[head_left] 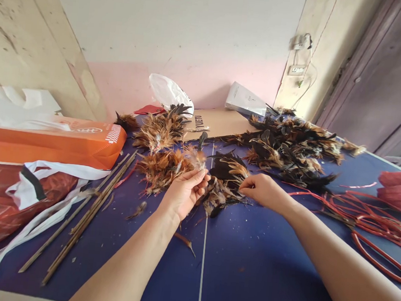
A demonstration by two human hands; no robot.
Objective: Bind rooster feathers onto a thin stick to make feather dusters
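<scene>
2 hands reach over the blue table (246,264): my left hand (182,197) pinches wispy feathers (197,158), which point to about 11 o'clock. The black feather bunch (225,164) lies toward 2 o'clock from that pinch and 10 o'clock from my nearer right hand (259,190), fanned roughly along 10 to 4; whether my curled right fingers grip anything, I cannot tell.

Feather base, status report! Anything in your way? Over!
Left hand pinching a fluffy feather. Right hand curled beside dark feathers, grip unclear. Loose brown feather lies nearby, not blocking either hand.
</scene>
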